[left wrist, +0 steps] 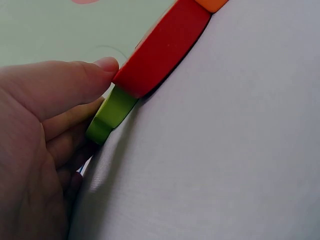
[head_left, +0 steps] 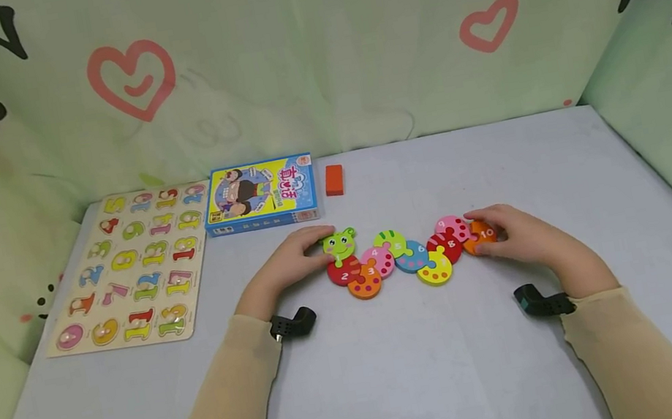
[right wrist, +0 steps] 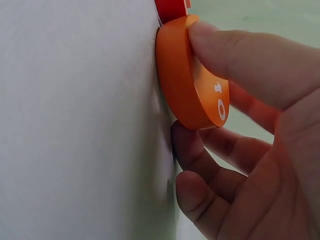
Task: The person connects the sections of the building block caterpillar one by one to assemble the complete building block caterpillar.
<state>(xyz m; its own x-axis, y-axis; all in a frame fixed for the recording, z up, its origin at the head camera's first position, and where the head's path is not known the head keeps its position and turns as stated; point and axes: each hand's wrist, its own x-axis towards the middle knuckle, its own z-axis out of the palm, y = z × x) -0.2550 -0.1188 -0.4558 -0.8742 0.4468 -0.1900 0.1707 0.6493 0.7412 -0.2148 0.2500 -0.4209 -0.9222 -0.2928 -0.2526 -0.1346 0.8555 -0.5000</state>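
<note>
A wooden caterpillar number puzzle [head_left: 411, 256] lies flat on the table, its round coloured pieces linked in a wavy row. My left hand [head_left: 288, 262] holds its left end, at the green smiling head [head_left: 339, 242]. In the left wrist view the thumb touches the edge of the red piece [left wrist: 165, 50], with fingers behind the green head piece [left wrist: 111, 112]. At the other end my right hand [head_left: 523, 234] pinches the orange end piece [head_left: 482, 232]. The right wrist view shows the thumb on top of that orange piece [right wrist: 175, 75], which bears a white 10.
Behind the puzzle stand a blue and yellow box [head_left: 259, 196] and a small orange block [head_left: 334, 180]. A wooden number board [head_left: 196, 314] lies at the left. Green curtain walls [head_left: 311, 58] with drawn hearts enclose the white table [head_left: 419, 388] at the back and sides.
</note>
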